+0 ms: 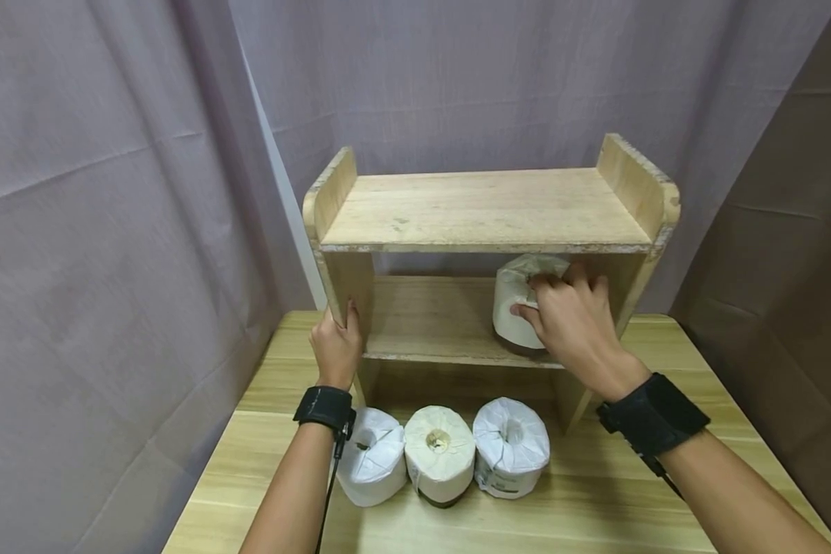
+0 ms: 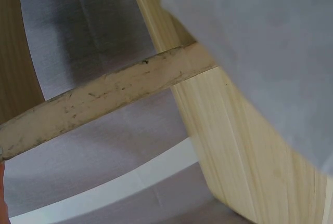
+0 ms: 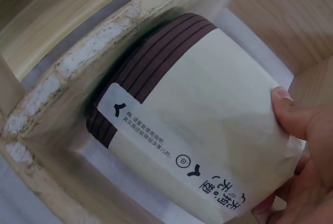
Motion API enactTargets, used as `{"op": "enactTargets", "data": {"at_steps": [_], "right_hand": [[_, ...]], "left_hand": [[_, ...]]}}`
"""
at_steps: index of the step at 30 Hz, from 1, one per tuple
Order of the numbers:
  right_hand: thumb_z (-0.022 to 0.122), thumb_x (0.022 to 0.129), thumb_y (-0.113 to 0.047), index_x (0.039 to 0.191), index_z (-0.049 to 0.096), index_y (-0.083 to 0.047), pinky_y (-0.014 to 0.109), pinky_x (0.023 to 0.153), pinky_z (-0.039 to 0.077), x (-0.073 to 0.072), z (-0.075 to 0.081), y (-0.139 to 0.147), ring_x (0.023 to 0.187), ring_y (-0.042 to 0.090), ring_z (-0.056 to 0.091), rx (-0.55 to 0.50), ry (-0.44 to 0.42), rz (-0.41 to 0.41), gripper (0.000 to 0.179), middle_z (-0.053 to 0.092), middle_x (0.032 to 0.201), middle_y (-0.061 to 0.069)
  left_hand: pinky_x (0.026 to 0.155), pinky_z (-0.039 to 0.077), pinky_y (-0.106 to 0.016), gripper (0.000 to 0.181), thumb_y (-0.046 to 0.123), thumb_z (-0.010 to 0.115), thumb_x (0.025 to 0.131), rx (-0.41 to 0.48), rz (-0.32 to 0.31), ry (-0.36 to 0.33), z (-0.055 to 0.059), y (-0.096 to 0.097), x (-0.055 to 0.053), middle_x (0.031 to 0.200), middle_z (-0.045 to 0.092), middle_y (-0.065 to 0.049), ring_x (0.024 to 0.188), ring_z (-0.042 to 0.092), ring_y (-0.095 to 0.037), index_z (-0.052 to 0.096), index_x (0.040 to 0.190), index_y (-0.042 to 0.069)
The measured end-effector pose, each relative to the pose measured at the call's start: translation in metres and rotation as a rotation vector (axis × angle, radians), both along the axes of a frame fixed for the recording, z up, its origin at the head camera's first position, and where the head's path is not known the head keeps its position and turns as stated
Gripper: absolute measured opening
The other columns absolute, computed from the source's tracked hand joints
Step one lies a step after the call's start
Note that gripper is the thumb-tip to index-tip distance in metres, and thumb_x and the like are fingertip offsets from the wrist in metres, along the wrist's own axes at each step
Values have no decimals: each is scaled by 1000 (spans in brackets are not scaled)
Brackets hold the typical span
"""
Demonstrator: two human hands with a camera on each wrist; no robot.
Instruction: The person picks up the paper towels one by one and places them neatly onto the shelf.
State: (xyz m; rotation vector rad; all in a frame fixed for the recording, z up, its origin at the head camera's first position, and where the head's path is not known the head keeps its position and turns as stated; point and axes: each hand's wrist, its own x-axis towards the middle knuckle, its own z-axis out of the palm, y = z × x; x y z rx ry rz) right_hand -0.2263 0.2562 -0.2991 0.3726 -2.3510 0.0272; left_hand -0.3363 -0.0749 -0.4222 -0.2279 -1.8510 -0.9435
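A small wooden shelf (image 1: 485,208) stands on the table. My left hand (image 1: 337,346) grips its left side panel, with the thumb on the inner face; the fingers behind the panel are mostly hidden. On the middle board, at the right end, my right hand (image 1: 576,327) holds a cream-wrapped toilet roll (image 1: 515,308) by its upper part. In the right wrist view this toilet roll (image 3: 208,109) shows a dark brown striped band at its base, close over the board, and the thumb presses its side. Three wrapped toilet rolls stand in a row in front: white (image 1: 377,481), cream (image 1: 443,469) and white (image 1: 508,465).
The shelf's lower bay (image 1: 457,385) lies behind the row of rolls. Grey curtains (image 1: 457,85) hang behind and to the left, and a brown cloth (image 1: 782,254) hangs on the right. The wooden table (image 1: 249,462) extends on both sides of the shelf.
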Motion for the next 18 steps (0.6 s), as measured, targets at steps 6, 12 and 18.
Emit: {"op": "enactTargets", "data": {"at_steps": [6, 12, 18], "right_hand": [[83, 90, -36, 97, 72, -3, 70, 71, 44, 2, 1, 3, 98, 54, 58, -26, -94, 17, 35, 69, 86, 19], [83, 90, -33, 106, 73, -4, 74, 75, 43, 2, 1, 8, 102, 55, 56, -30, -130, 50, 35, 74, 94, 19], [81, 92, -33, 108, 73, -5, 75, 75, 42, 1, 3, 12, 103, 57, 55, -27, -161, 57, 33, 75, 96, 19]], "left_hand": [[56, 46, -61, 22, 19, 68, 100, 2, 4, -4, -1, 0, 0, 74, 72, -23, 62, 68, -49, 70, 96, -2], [57, 46, -61, 22, 19, 68, 100, -1, 7, -17, -2, 0, 0, 75, 73, -23, 63, 67, -49, 70, 97, -2], [57, 45, -60, 20, 18, 69, 99, 2, 7, -16, -2, 0, -1, 76, 73, -23, 62, 67, -49, 70, 97, -1]]}}
